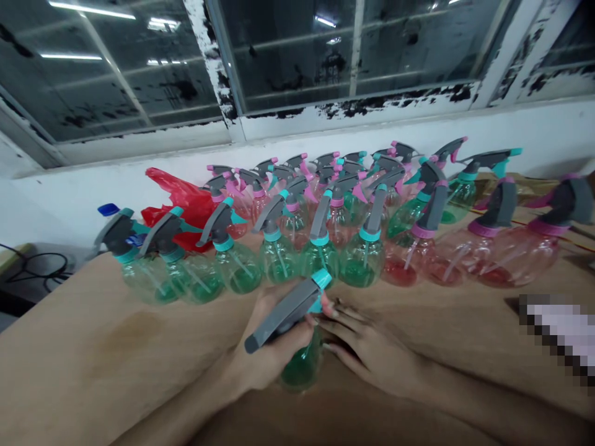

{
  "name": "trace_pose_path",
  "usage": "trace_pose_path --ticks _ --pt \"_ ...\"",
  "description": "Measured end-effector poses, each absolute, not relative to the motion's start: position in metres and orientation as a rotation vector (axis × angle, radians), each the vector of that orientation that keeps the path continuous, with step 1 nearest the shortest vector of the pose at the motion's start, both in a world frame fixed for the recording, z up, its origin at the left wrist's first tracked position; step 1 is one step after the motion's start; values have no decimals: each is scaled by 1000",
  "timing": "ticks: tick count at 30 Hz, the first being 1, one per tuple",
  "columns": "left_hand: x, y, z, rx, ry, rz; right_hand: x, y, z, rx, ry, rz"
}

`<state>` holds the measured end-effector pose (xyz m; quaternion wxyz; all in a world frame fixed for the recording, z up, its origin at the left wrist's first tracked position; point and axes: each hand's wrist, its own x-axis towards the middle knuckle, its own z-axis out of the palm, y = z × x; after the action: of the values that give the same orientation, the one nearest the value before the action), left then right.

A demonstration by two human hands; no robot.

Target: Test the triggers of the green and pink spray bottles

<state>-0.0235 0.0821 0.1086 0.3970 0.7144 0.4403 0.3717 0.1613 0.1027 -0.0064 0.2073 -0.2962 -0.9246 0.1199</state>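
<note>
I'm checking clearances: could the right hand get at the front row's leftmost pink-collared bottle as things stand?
Probably yes: only tabletop shows between the right hand and that bottle, though its fingertips are currently beside the green bottle in the left hand's grip.

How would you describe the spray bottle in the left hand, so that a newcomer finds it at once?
On the brown table under the windows, find the front row of spray bottles. Nearer than its middle, the left hand grips a green spray bottle, the right hand beside it. Unlike its neighbours, it is handheld, apart from the row.
</note>
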Motion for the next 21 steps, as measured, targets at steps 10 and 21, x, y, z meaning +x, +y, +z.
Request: trace_pose_path --ticks 10,21 --pt "-22 77 99 1797 1302 897 162 103 -8 -821 -2529 342" --pt "-22 79 99 1792 1245 938 162 103 -8 -833 -2548 367"
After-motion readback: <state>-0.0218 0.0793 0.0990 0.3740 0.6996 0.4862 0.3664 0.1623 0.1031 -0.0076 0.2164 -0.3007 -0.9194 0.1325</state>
